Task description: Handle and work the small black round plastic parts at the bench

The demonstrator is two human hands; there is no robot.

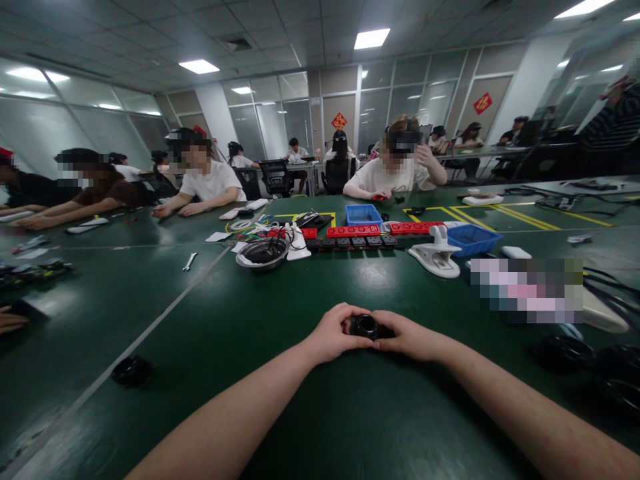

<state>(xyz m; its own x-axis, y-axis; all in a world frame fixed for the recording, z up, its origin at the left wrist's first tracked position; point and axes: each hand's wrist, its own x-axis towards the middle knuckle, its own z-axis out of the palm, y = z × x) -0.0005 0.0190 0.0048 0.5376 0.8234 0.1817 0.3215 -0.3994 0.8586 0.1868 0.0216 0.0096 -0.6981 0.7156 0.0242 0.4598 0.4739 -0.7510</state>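
Between my two hands is a small black ring-shaped part [367, 326] with a round opening facing up. My left hand [336, 335] curls around its left side, fingers behind and thumb in front. From the right, my right hand [406, 335] closes on it the same way, and the thumbs meet at its near edge. The part is at or just above the green tabletop [320, 413]; I cannot tell which. A similar black part [131, 371] lies on the table to the left, and several more black ring-shaped parts [567, 352] sit at the right edge.
Ahead are red power strips [353, 231], a metal bowl of black cable [263, 254], a white clip stand [436, 255] and blue trays [473, 239], [363, 215]. A wrench [190, 261] lies left. Several people sit across the table, one [393, 167] directly opposite.
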